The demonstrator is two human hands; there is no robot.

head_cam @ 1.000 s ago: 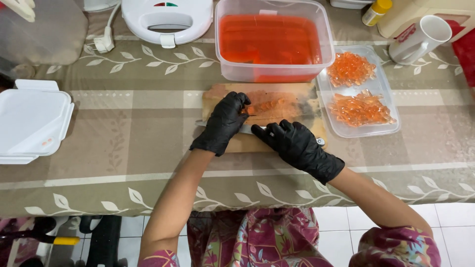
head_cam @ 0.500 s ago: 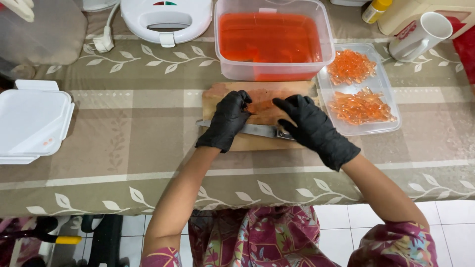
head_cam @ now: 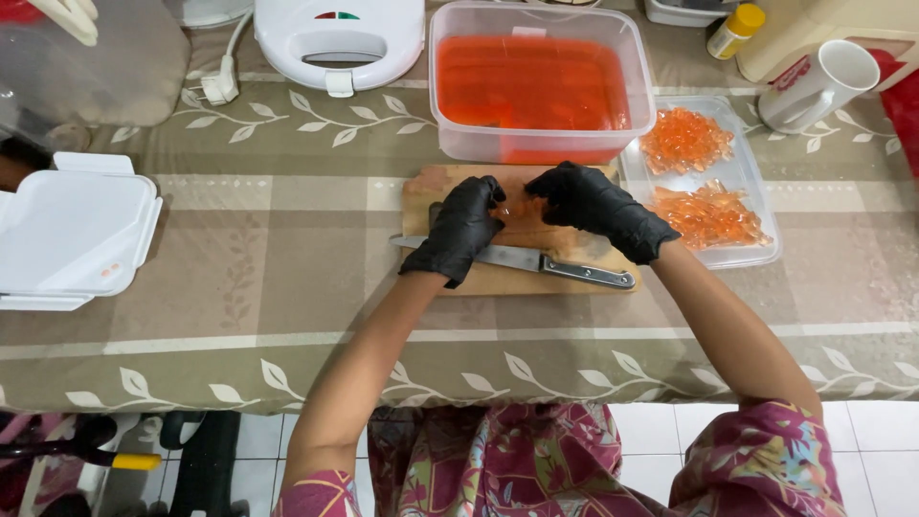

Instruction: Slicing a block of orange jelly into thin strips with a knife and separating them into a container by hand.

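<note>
On the cutting board (head_cam: 479, 280), both hands' fingers now pinch orange jelly (head_cam: 517, 206) (knife (head_cam: 536, 260) released).

A single head-worn view looks steeply down from above the person's lap, facing forward across the table (head_cam: 239, 287). It sits fairly near, with both hands central and the far table edge cut off beyond them.

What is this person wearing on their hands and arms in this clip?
Both the left hand and the right hand wear snug black disposable gloves that end at the wrists. The forearms are bare beyond the cuffs. Short sleeves in a magenta floral print with teal and yellow show at the bottom edge. No watch or jewellery is visible.
</note>
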